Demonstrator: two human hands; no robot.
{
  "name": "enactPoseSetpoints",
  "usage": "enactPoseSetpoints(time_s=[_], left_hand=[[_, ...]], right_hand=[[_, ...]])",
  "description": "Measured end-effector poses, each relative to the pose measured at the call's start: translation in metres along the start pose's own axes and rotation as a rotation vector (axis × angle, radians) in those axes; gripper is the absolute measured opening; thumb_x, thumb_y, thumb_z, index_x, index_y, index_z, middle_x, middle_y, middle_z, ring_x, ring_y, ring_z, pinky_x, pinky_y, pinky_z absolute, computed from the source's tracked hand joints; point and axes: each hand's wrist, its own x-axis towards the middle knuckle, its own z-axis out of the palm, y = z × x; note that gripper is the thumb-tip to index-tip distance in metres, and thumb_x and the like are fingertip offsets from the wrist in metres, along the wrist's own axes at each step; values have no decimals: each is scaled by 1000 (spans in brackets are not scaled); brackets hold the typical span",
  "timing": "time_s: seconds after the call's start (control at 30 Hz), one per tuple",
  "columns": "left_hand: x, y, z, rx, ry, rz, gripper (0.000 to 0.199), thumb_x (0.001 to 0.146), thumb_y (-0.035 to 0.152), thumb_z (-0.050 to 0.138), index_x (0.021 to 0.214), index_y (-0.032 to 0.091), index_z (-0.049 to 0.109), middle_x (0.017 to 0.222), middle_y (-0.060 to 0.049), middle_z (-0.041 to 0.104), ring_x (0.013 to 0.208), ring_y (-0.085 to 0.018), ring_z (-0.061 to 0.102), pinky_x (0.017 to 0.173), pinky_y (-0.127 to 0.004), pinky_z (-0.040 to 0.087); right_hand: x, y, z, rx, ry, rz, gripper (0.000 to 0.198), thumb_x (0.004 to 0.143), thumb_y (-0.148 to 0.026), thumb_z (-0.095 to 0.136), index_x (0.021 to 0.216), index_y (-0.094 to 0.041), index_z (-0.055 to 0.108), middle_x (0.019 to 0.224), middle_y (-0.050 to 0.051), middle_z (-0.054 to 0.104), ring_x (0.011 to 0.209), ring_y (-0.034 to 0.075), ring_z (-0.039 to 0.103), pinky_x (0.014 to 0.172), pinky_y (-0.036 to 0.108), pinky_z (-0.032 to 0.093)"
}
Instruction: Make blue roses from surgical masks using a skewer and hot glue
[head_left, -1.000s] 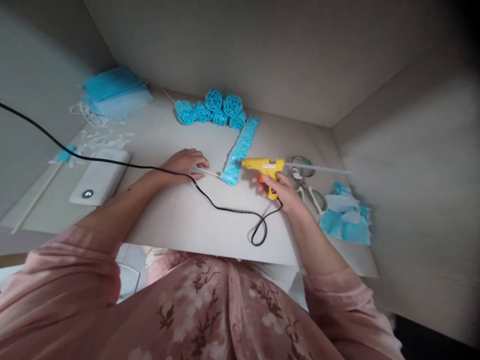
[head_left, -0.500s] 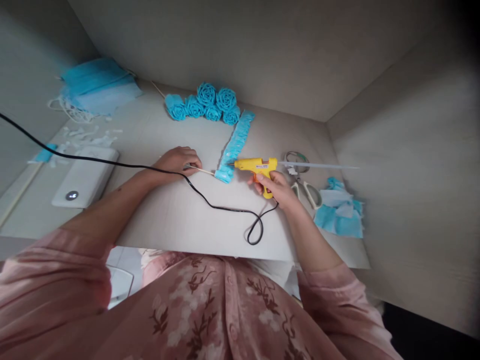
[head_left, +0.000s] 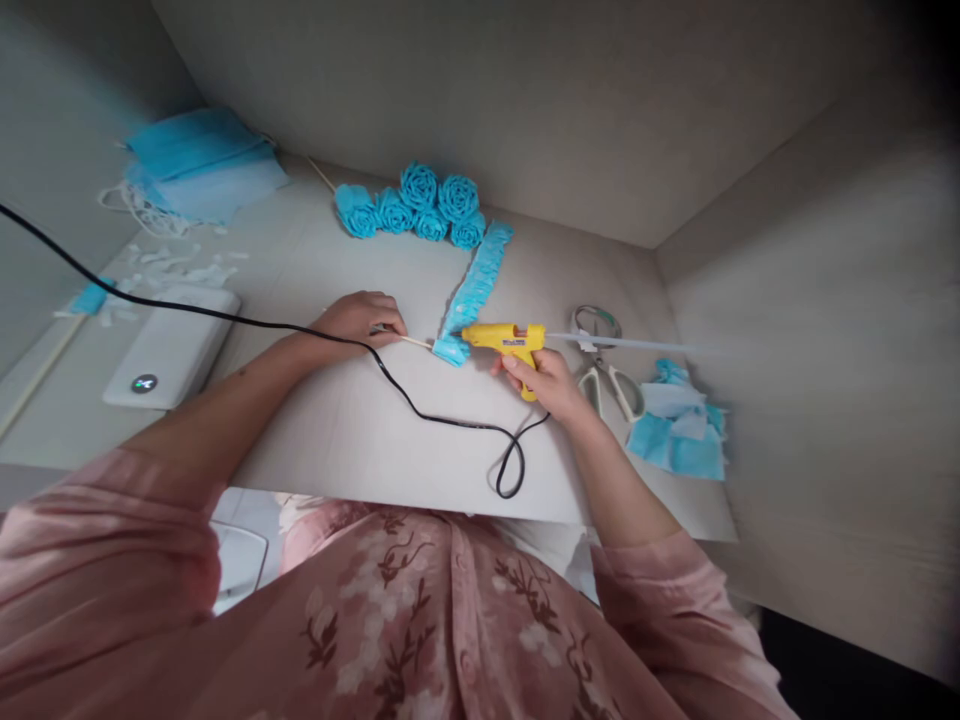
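Between the fingers of my left hand [head_left: 365,317] is a thin wooden stick [head_left: 417,342]. Its far end meets the folded lower end of a ruffled blue strip [head_left: 480,277] that lies slantwise on the table. My right hand [head_left: 546,380] grips a yellow hot glue gun [head_left: 504,338] by its handle. The nozzle points left and is at the strip near its lower end; whether it touches cannot be made out. A long translucent glue stick [head_left: 622,343] sticks out of the gun's back.
Several blue rosettes [head_left: 418,187] sit behind the strip. Blue face masks [head_left: 199,160] lie at back left, a white power bank [head_left: 161,355] in front. Scissors [head_left: 622,393], a tape roll [head_left: 598,325] and blue scraps [head_left: 679,435] are at right. A black cord [head_left: 277,329] crosses my left arm.
The glue gun in my right hand has shifted slightly left and down along the strip's lower end. My left hand stays on the stick. The whole view has moved a little.
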Motion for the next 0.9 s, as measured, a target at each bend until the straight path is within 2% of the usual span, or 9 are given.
enactPoseSetpoints(time_s=[0.9], left_hand=[[0,1,1,-38,21,-28,27,94,37,54,89,21,76,94,-6,75,89,-19,66,85,-29,48]], right_hand=[[1,1,4,-65,46,14,63,78,-80,67,75,-17,70,58,-1,52,54,12,44,51,27,33]])
